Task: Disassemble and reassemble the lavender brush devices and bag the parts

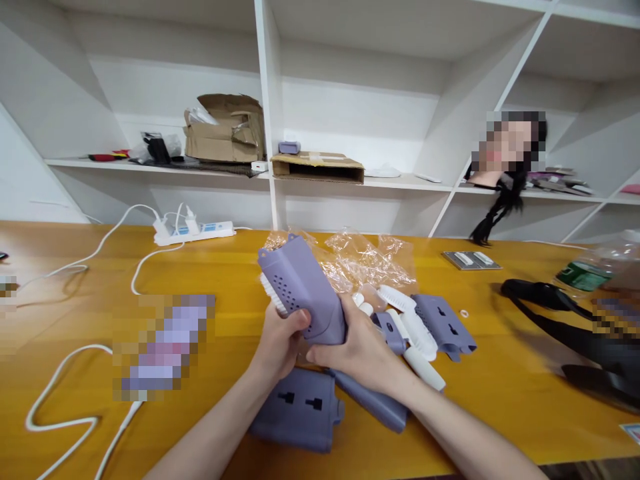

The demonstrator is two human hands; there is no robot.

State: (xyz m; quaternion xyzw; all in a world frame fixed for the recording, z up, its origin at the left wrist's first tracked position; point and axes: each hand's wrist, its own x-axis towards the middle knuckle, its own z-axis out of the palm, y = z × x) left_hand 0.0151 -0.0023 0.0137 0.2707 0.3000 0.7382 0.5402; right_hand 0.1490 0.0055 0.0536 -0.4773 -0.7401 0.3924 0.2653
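Both my hands grip one purple plastic brush part with white bristles showing on its left side, held up over the yellow table. My left hand is closed on its lower left edge. My right hand wraps its lower right end. Under my hands lie a flat purple piece with two slots and a long purple handle piece. To the right sits a pile of white brush inserts and another purple shell.
Crumpled clear plastic bags lie behind the parts. A white power strip with white cables sits at the back left. A black strap and a plastic bottle are at the right. White shelves with cardboard boxes stand behind.
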